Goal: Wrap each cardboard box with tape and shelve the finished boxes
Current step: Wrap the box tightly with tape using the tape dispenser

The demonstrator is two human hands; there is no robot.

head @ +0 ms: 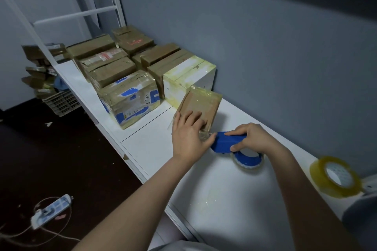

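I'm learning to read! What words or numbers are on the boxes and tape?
Nothing here is clear enough to quote.
Red print on the back box: too blurred.
Label on the stacked box: too blurred.
Black marks on the blue-patched box: too small.
Print inside the spare tape roll: too blurred.
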